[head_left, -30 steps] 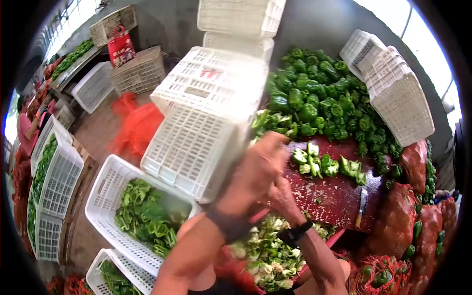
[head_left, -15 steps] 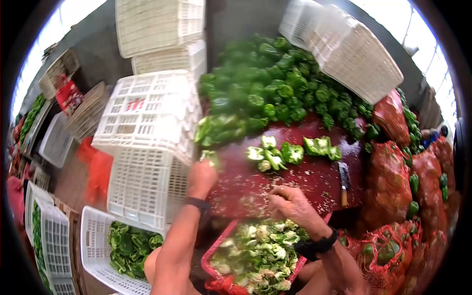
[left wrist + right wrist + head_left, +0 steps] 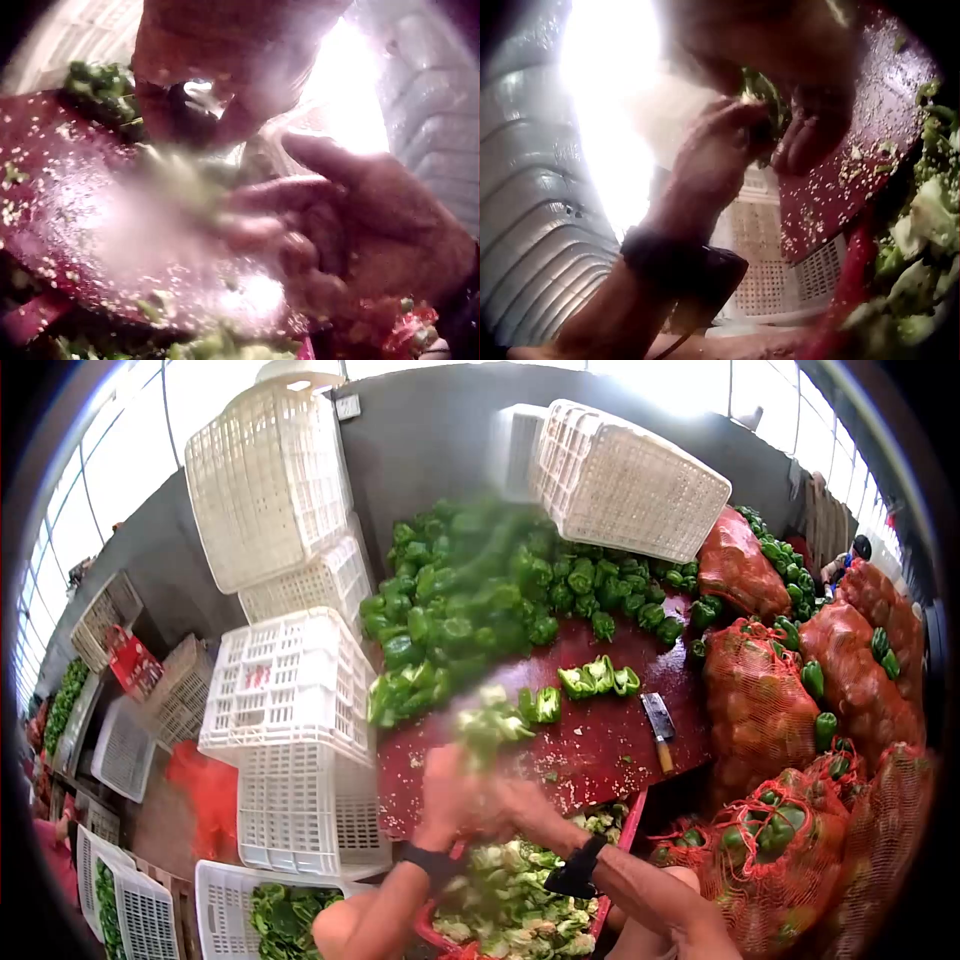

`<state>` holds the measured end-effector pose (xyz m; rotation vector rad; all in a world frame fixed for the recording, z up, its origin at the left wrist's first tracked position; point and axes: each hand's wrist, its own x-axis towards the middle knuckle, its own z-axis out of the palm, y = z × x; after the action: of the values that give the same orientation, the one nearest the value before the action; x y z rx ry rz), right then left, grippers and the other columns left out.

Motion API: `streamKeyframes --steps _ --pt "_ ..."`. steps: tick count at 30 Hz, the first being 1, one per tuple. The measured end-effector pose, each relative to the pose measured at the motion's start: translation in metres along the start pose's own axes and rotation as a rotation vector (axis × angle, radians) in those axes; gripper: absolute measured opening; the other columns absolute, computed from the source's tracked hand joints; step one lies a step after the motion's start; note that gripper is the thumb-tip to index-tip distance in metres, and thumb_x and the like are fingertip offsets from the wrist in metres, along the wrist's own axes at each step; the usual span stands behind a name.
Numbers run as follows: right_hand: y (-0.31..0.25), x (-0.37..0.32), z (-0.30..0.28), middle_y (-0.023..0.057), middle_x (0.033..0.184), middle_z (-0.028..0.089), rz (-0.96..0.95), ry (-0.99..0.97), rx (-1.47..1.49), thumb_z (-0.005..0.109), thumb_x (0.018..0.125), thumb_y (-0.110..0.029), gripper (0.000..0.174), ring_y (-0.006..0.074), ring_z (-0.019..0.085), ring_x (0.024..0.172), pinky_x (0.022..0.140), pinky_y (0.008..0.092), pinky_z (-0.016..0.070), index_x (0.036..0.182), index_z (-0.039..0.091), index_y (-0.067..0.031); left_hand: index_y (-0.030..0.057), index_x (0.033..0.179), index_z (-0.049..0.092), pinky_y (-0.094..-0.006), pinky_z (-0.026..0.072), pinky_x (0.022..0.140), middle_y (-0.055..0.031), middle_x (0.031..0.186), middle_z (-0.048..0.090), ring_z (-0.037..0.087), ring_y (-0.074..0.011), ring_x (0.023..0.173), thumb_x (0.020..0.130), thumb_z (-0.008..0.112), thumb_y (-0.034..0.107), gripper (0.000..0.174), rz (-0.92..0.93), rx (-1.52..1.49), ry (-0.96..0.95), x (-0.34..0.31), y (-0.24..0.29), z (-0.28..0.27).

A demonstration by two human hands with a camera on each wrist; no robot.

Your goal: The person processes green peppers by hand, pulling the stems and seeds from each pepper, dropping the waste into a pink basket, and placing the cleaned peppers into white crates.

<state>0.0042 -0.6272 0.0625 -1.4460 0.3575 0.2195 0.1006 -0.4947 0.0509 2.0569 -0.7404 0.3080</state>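
Blurred pepper pieces (image 3: 492, 722) show just above the hands, over the red board (image 3: 590, 760). My left hand (image 3: 447, 795) and right hand (image 3: 520, 807) are close together at the board's near left edge. In the right wrist view my left hand (image 3: 718, 146) grips a green pepper piece (image 3: 761, 94), with my right hand (image 3: 802, 82) against its other side. The left wrist view has my left hand (image 3: 217, 60) above and my right hand (image 3: 360, 217) with curled fingers pinching at the blurred pepper piece (image 3: 184, 180).
More cut pieces (image 3: 600, 678) and a knife (image 3: 658, 730) lie on the board. Behind is a heap of whole green peppers (image 3: 440, 600). White crates (image 3: 290, 680) stand left, red net bags (image 3: 760, 700) right. A red tub (image 3: 628, 830) of pale scraps is below.
My left hand has moved right from the board's left side to meet my right hand. Several cut pieces near the middle are now blurred above the hands. The head view has shifted.
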Motion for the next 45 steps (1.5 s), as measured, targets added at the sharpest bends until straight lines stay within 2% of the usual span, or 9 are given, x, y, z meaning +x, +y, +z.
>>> streamKeyframes --steps 7,9,11,15,18,23,27,36,45 --pt "0.036 0.039 0.003 0.0043 0.107 0.066 -0.277 0.125 0.508 0.054 0.103 -0.031 0.034 0.0163 0.064 0.087 0.067 0.0316 0.0533 0.119 0.060 -0.0020 0.0030 0.113 0.065 -0.0415 0.0476 0.104 -0.0241 0.124 0.061 0.058 -0.0397 0.120 0.078 0.070 0.006 0.036 0.213 -0.061 -0.033 -0.007 0.065 -0.024" --pt "0.006 0.006 -0.010 0.0062 0.106 0.067 -0.577 0.219 -0.219 0.056 0.101 -0.026 0.033 0.0172 0.065 0.082 0.065 0.0326 0.0542 0.121 0.060 -0.0004 0.0007 0.107 0.064 -0.0379 0.0488 0.103 -0.0195 0.128 0.062 0.059 -0.0303 0.122 0.084 0.068 0.004 0.024 0.146 -0.261 -0.095 -0.008 0.071 -0.031" --pt "-0.035 -0.029 -0.005 0.0075 0.105 0.068 -0.329 0.093 0.313 0.056 0.101 -0.023 0.032 0.0183 0.067 0.080 0.063 0.0331 0.0551 0.121 0.060 0.0006 0.0002 0.105 0.064 -0.0357 0.0499 0.101 -0.0157 0.129 0.063 0.059 -0.0241 0.121 0.087 0.066 0.003 0.018 -0.003 -0.553 -0.134 -0.012 0.064 -0.027" --pt "-0.026 -0.020 -0.018 0.0095 0.088 0.070 -0.280 0.087 0.005 0.060 0.100 -0.037 0.036 0.0170 0.066 0.064 0.053 0.0295 0.0549 0.121 0.064 -0.0074 0.0074 0.121 0.065 -0.0323 0.0537 0.087 -0.0068 0.115 0.067 0.064 -0.0166 0.102 0.100 0.063 0.033 0.033 -0.543 -0.919 -0.087 -0.010 0.055 -0.028" --pt "-0.023 -0.016 -0.010 0.0127 0.096 0.073 -0.287 0.180 -0.389 0.061 0.098 -0.027 0.030 0.0208 0.071 0.083 0.071 0.0361 0.0590 0.121 0.065 -0.0078 0.0097 0.126 0.065 -0.0326 0.0548 0.083 -0.0056 0.113 0.068 0.065 -0.0183 0.098 0.099 0.061 0.047 0.046 -0.700 -1.135 -0.329 -0.007 0.044 -0.019" --pt "-0.016 0.002 -0.011 0.0180 0.101 0.073 -0.347 0.148 -0.767 0.065 0.094 -0.027 0.029 0.0275 0.073 0.090 0.087 0.0402 0.0589 0.111 0.069 -0.0039 -0.0009 0.114 0.066 -0.0343 0.0501 0.087 -0.0113 0.107 0.067 0.063 -0.0216 0.099 0.097 0.059 0.030 0.036 -0.764 -0.982 -0.378 -0.004 0.038 -0.011" --pt "-0.004 0.019 -0.009 0.0131 0.089 0.070 -0.565 0.218 -0.947 0.060 0.099 -0.024 0.021 0.0229 0.071 0.077 0.068 0.0367 0.0617 0.104 0.065 -0.0037 -0.0034 0.120 0.065 -0.0357 0.0494 0.089 -0.0135 0.114 0.066 0.063 -0.0220 0.099 0.095 0.062 0.027 0.040 -0.670 -0.924 -0.343 -0.001 0.040 -0.009" --pt "-0.021 0.002 -0.003 0.0088 0.086 0.068 -0.596 0.289 -0.734 0.054 0.103 -0.019 0.022 0.0161 0.068 0.072 0.058 0.0303 0.0595 0.108 0.063 -0.0002 -0.0005 0.117 0.069 -0.0348 0.0591 0.087 -0.0147 0.117 0.068 0.067 -0.0255 0.108 0.084 0.071 0.006 0.033 -0.490 -0.919 -0.374 0.009 0.022 -0.024" --pt "-0.063 -0.030 -0.011 0.0072 0.092 0.072 -0.453 0.019 0.064 0.050 0.097 -0.012 0.028 0.0124 0.069 0.076 0.063 0.0258 0.0570 0.112 0.068 0.0016 0.0009 0.124 0.065 -0.0427 0.0573 0.093 -0.0154 0.117 0.070 0.067 -0.0265 0.106 0.092 0.065 0.034 0.046 -0.467 -1.190 -0.214 0.006 0.015 -0.025"
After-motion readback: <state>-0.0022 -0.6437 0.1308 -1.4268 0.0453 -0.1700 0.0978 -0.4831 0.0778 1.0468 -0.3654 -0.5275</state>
